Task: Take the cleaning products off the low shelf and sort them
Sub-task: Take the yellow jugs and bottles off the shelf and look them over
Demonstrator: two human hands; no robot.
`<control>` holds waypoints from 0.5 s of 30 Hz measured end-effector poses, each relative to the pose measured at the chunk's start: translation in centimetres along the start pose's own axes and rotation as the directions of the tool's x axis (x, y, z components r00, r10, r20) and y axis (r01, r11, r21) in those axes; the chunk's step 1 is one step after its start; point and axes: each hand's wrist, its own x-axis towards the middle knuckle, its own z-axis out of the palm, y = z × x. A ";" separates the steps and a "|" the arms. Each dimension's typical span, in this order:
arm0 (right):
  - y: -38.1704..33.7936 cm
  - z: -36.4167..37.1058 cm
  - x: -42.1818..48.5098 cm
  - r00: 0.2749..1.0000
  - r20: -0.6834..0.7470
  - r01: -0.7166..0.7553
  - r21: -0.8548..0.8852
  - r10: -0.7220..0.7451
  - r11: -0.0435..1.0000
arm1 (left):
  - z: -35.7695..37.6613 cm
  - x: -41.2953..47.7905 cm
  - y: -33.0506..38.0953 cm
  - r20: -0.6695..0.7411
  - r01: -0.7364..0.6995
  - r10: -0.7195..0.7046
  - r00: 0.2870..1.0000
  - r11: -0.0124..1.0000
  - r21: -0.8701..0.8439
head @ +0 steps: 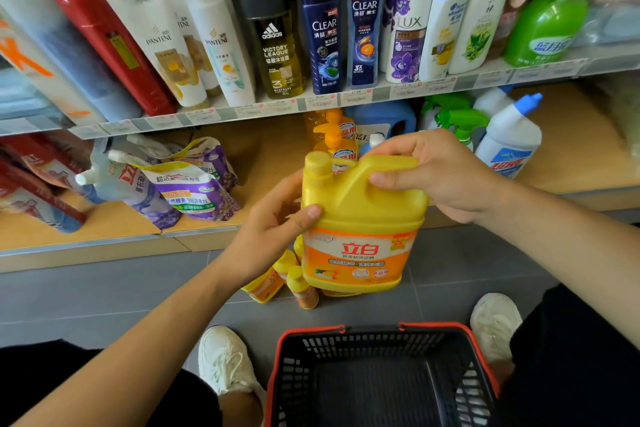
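Note:
A large yellow detergent jug with an orange label hangs in the air in front of the low shelf. My right hand grips its top handle. My left hand holds its left side, thumb on the front. Below it, small yellow bottles lie on the grey floor. On the low shelf stand orange pump bottles, a blue jug, green spray bottles and a white toilet cleaner bottle. Purple refill pouches lie at its left.
A black basket with red rim sits on the floor between my white shoes. The upper shelf holds shampoo and body wash bottles. Red and white packs lie at the low shelf's far left.

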 end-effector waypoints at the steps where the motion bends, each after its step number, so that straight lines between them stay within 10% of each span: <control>1: -0.1 -0.1 0.0 1.000 -0.016 -0.007 0.044 0.008 0.999 | 0.1 0.0 -0.2 0.003 0.026 -0.026 1.000 1.000 -0.004; 15: 0.6 1.7 -0.4 0.997 -0.071 0.032 -0.033 -0.034 0.999 | 0.6 0.9 -0.1 -0.258 -0.035 0.042 0.965 0.999 0.030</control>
